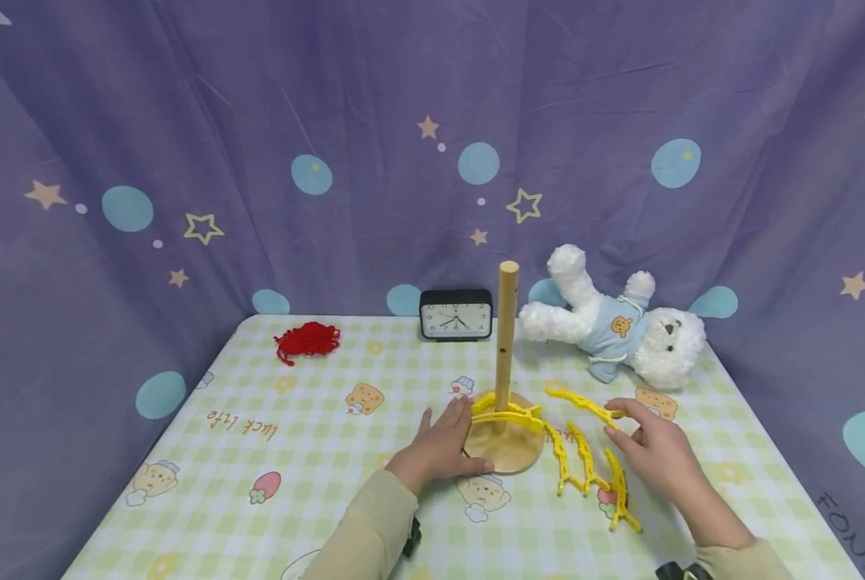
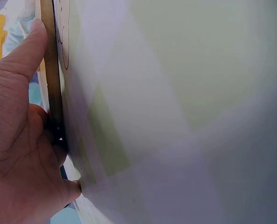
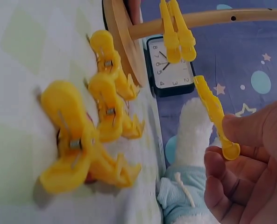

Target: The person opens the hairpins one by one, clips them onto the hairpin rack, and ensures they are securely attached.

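Observation:
A wooden stand with a round base (image 1: 501, 459) and an upright pole (image 1: 506, 338) is on the table. My left hand (image 1: 440, 447) grips the base's left edge, the thumb along its rim (image 2: 52, 70). Between the right hand's (image 1: 657, 451) thumb and fingers is pinched a yellow plastic spring clip (image 3: 212, 105), held to the right of the pole and pointing toward it. Two more yellow clips (image 3: 179, 39) are on the pole, low down. Three others (image 1: 619, 491) lie side by side on the tablecloth below the right hand.
At the back are a black-framed clock (image 1: 456, 315) and, to its right, a white teddy bear (image 1: 617, 326) in a blue top, lying on its side. A bundle of red yarn (image 1: 308, 340) lies back left. Checked cloth (image 1: 258, 532) covers the table; a purple curtain (image 1: 374, 97) hangs behind.

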A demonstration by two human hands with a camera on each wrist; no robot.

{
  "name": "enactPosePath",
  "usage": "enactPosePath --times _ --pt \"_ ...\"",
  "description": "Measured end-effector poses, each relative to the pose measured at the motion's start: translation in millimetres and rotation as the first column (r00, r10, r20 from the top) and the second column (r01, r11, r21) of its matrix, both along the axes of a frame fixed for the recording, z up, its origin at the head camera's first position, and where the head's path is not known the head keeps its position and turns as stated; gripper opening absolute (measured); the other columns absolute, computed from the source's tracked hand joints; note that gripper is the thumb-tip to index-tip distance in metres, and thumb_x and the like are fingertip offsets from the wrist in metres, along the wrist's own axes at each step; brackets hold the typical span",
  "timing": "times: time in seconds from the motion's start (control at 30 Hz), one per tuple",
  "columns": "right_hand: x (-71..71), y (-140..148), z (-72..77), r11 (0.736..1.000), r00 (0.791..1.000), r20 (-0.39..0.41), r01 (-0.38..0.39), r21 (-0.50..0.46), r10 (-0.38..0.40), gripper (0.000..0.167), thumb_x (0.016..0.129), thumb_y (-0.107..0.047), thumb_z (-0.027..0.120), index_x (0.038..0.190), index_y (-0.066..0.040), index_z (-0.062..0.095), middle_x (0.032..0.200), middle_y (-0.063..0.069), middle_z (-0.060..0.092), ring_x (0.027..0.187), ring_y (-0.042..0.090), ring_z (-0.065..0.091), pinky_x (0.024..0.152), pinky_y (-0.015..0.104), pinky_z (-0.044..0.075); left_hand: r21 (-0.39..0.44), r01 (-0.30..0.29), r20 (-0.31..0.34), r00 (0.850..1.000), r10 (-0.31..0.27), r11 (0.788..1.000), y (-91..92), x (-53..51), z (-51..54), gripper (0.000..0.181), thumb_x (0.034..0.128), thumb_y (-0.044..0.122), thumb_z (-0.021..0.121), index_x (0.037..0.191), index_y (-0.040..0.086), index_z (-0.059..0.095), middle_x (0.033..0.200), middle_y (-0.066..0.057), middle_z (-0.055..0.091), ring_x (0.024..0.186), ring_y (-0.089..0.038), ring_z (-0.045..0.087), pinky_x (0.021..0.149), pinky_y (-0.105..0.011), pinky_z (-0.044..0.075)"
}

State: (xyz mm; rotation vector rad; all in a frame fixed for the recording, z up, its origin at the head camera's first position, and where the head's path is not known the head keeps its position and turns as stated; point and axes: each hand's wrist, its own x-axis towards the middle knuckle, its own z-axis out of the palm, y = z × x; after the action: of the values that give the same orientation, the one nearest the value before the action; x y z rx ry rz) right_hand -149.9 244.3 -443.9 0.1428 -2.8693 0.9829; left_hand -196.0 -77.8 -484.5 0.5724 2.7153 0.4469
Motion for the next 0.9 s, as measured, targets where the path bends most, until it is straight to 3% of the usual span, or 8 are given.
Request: enactPosePath --times 0.03,0.13,0.27,0.73,0.83,0.9 --pt "-0.3 -2 0.5 1.000 1.000 -0.015 -0.002 -0.001 0.002 0.033 0.093 -0.018 0.067 0.124 -0.011 0.060 0.116 0.018 0.065 0.045 0.012 0.043 0.043 0.028 0.038 0.002 -0.001 0.001 1.000 0.001 1.000 0.0 -0.1 0.1 0.108 0.0823 0.067 0.063 0.157 0.008 0.012 0.164 -0.006 0.007 0.150 -0.019 0.005 0.117 -0.054 0.000" --pt "-1.4 -6 1.4 1.000 0.999 -0.034 -0.005 0.000 0.005 0.033 0.093 -0.019 0.067 0.125 -0.013 0.060 0.084 0.011 0.068 0.042 0.011 0.039 0.042 0.027 0.036 0.005 -0.001 0.002 1.000 0.001 1.000 -0.3 0.0 0.0 0.108 0.0822 0.067 0.063 0.157 0.008 0.012 0.164 -0.006 0.006 0.150 -0.019 0.005 0.117 -0.054 0.000" --pt "-3.8 -11 2.4 1.000 1.000 -0.024 -0.014 0.014 0.014 0.035 0.094 -0.020 0.066 0.128 -0.016 0.060 0.049 -0.002 0.043 0.040 0.012 0.035 0.041 0.028 0.034 0.002 -0.002 0.003 1.000 0.002 1.000 -0.6 -0.2 -1.3 0.108 0.0821 0.068 0.062 0.157 0.009 0.011 0.164 -0.005 0.006 0.149 -0.018 0.005 0.117 -0.053 0.000" --pt "-9.0 -32 -1.2 0.999 0.990 -0.133 -0.045 0.013 0.046 0.028 0.095 -0.015 0.065 0.122 -0.021 0.068 0.050 -0.006 0.037 0.044 0.010 0.032 0.044 0.026 0.034 -0.002 0.001 0.007 1.000 -0.001 1.000 -0.2 0.3 0.9 0.108 0.0825 0.067 0.062 0.157 0.008 0.012 0.164 -0.006 0.006 0.149 -0.019 0.005 0.117 -0.053 0.001" --pt "-11.0 -38 -2.2 0.999 0.987 -0.151 -0.054 0.005 0.054 0.028 0.094 -0.014 0.066 0.121 -0.021 0.069 0.055 -0.004 0.048 0.045 0.009 0.033 0.045 0.026 0.035 0.000 -0.002 0.008 1.000 0.002 1.000 -0.2 -0.1 0.6 0.108 0.0822 0.067 0.062 0.157 0.008 0.012 0.164 -0.006 0.006 0.149 -0.019 0.005 0.118 -0.053 0.000" --pt "-12.6 -42 -2.7 0.998 0.984 -0.168 -0.065 0.000 0.064 0.027 0.093 -0.013 0.067 0.120 -0.019 0.070 0.067 -0.001 0.062 0.046 0.009 0.035 0.046 0.025 0.036 0.003 -0.003 0.010 1.000 0.003 1.000 -0.3 -0.4 0.3 0.108 0.0822 0.067 0.063 0.157 0.008 0.012 0.164 -0.006 0.006 0.150 -0.019 0.005 0.117 -0.053 0.000"
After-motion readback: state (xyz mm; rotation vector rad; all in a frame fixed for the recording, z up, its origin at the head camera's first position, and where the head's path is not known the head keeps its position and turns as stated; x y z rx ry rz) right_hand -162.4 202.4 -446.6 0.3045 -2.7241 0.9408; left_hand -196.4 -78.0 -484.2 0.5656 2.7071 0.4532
